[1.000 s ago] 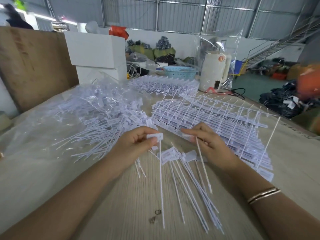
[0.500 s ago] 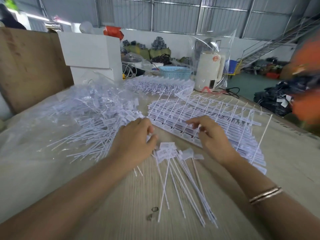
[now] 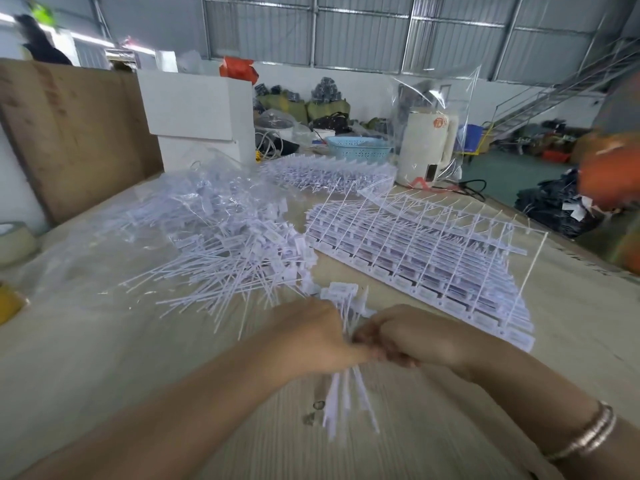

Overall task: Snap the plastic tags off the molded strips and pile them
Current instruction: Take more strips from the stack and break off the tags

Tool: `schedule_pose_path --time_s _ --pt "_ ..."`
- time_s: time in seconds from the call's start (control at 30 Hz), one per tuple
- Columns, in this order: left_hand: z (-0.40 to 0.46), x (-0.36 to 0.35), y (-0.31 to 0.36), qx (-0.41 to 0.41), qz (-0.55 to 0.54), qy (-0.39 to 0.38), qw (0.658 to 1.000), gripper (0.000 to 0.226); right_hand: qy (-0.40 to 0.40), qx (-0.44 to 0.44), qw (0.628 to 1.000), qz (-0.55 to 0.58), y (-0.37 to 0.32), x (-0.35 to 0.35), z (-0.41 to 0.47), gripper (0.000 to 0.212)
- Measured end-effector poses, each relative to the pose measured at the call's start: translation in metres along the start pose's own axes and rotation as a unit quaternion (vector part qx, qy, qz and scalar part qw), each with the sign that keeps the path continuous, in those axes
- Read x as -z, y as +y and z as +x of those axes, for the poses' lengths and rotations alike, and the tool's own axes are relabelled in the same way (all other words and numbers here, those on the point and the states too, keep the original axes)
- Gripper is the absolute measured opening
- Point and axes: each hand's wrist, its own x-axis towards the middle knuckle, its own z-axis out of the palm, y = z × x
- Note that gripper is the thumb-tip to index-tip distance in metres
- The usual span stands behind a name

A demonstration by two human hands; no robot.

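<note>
- Bundle of tags (image 3: 346,393), thin white plastic stems, low centre of frame: flat heads point away, blurred tails toward the viewer.
- Left hand (image 3: 318,341) and right hand (image 3: 412,337) both seem curled round it.

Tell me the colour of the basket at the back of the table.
Light blue basket, clearest in the head view.

The tags (image 3: 239,251) are white matt plastic, the bench (image 3: 433,427) is pale grainy wood, the bracelet (image 3: 588,434) shiny metal.
</note>
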Motion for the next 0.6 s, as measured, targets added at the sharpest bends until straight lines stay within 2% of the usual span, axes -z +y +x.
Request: schedule_pose_path --time_s 0.17,0.23,0.3,0.4,0.47,0.6 --pt "0.005 0.006 -0.004 0.018 0.037 0.005 0.999 0.042 -0.011 0.018 0.998 0.062 -0.017 -0.009 0.011 0.018" --pt "0.005 0.007 -0.005 0.024 0.089 -0.005 0.996 0.031 -0.001 0.036 0.995 0.092 -0.015 -0.005 0.015 0.027" --pt "0.006 0.004 -0.006 0.036 0.132 -0.007 0.99 0.018 0.063 0.052 0.987 0.141 -0.005 0.001 0.02 0.042" --pt "0.011 -0.007 -0.004 0.071 0.156 -0.006 0.985 0.02 0.188 0.089 0.945 0.25 0.01 0.008 0.027 0.047" --pt "0.01 -0.011 -0.005 0.097 0.108 0.013 0.989 0.028 0.26 0.127 0.911 0.295 0.02 0.008 0.03 0.05" --pt "0.005 -0.007 -0.029 0.036 -0.005 0.085 0.996 0.032 0.344 0.184 0.843 0.37 0.033 0.013 0.03 0.055"
